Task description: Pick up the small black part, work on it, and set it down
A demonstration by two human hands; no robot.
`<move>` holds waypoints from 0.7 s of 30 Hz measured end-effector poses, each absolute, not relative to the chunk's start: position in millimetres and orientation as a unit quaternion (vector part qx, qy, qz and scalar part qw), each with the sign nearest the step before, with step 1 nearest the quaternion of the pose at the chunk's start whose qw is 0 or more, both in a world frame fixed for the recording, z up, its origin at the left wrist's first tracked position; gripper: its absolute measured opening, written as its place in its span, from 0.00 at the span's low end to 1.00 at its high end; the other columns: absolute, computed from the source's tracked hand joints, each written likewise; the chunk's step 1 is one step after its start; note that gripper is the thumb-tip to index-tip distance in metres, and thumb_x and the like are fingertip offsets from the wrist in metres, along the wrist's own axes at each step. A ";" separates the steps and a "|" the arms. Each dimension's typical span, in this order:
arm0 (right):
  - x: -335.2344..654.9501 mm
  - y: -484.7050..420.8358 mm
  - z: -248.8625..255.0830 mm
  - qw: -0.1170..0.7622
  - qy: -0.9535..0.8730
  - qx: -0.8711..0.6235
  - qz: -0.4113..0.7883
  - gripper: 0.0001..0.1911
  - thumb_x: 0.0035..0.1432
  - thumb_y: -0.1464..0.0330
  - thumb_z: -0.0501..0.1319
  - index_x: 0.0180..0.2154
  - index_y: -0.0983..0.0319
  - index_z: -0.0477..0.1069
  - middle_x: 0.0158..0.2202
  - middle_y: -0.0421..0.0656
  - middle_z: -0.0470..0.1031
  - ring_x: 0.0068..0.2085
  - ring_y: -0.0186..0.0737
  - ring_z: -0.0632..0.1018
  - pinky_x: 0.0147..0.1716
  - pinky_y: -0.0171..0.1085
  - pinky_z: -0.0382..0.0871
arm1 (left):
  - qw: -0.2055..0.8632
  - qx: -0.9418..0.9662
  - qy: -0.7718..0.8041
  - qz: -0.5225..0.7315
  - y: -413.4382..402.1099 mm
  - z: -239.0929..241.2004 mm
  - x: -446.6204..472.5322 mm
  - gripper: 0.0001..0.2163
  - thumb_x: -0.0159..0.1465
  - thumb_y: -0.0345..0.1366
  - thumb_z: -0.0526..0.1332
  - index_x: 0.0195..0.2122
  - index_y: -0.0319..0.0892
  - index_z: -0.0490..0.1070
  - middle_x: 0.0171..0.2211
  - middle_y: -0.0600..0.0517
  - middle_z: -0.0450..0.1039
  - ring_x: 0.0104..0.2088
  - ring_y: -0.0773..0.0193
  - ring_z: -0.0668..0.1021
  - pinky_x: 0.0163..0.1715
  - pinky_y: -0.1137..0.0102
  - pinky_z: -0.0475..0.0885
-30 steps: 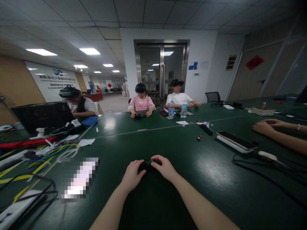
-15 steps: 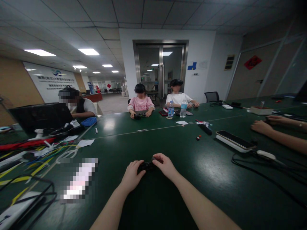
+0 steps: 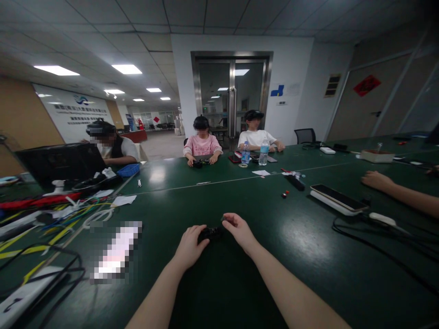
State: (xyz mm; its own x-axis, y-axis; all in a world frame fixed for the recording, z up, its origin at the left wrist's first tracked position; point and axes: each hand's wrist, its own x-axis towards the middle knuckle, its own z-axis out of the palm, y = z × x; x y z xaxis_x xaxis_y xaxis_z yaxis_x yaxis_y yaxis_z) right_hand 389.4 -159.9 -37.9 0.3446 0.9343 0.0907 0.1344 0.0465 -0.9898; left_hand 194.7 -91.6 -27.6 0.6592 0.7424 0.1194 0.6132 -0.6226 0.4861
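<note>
On the green table in front of me lies a small black object, too dark for its kind to be told. My left hand grips its left end between thumb and fingers. Just off its right end, my right hand is closed in a pinch, thumb against the fingers. A tiny dark piece shows at those fingertips, too small to name. A gap separates my right fingertips from the black object.
A blurred-out bright phone-like shape lies left, near tangled cables. At right are a phone on a white box, black cords and another person's hand. Bottles and two seated people are across the table.
My right hand has come off the black object's right end, shifting slightly up and right. My left hand keeps its hold. One hand of the person at right has moved away rightward.
</note>
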 end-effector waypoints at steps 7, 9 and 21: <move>394.0 -155.9 -44.4 0.595 -0.420 -0.579 0.366 0.20 0.51 0.63 0.58 0.47 0.59 0.64 0.47 0.44 0.70 0.48 0.39 0.71 0.48 0.41 0.65 | 0.209 0.889 0.378 0.152 -92.8 -26.3 195.2 0.21 0.59 0.42 0.53 0.54 0.46 0.60 0.53 0.50 0.64 0.53 0.58 0.65 0.52 0.62 0.57; 395.0 -155.6 -45.3 0.598 -0.416 -0.578 0.368 0.20 0.52 0.63 0.57 0.48 0.59 0.64 0.48 0.43 0.70 0.49 0.39 0.71 0.48 0.41 0.64 | 0.210 0.889 0.378 0.151 -93.3 -25.3 195.2 0.21 0.59 0.42 0.53 0.54 0.46 0.60 0.53 0.50 0.63 0.53 0.58 0.65 0.52 0.62 0.57; 400.1 -154.5 -49.8 0.609 -0.382 -0.584 0.376 0.23 0.53 0.59 0.55 0.51 0.58 0.63 0.49 0.44 0.69 0.48 0.41 0.71 0.46 0.40 0.66 | 0.197 0.894 0.370 0.155 -90.7 -28.9 194.7 0.21 0.59 0.42 0.53 0.54 0.46 0.60 0.53 0.50 0.64 0.53 0.59 0.65 0.52 0.64 0.58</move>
State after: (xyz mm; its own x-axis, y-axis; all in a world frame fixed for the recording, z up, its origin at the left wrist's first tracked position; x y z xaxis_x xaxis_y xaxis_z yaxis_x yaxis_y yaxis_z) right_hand 400.1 -154.5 -49.8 0.4252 0.9047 0.0259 -0.0116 0.0341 -0.9994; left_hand 194.7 -90.7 -28.9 0.6777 0.7234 0.1321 0.6007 -0.6482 0.4679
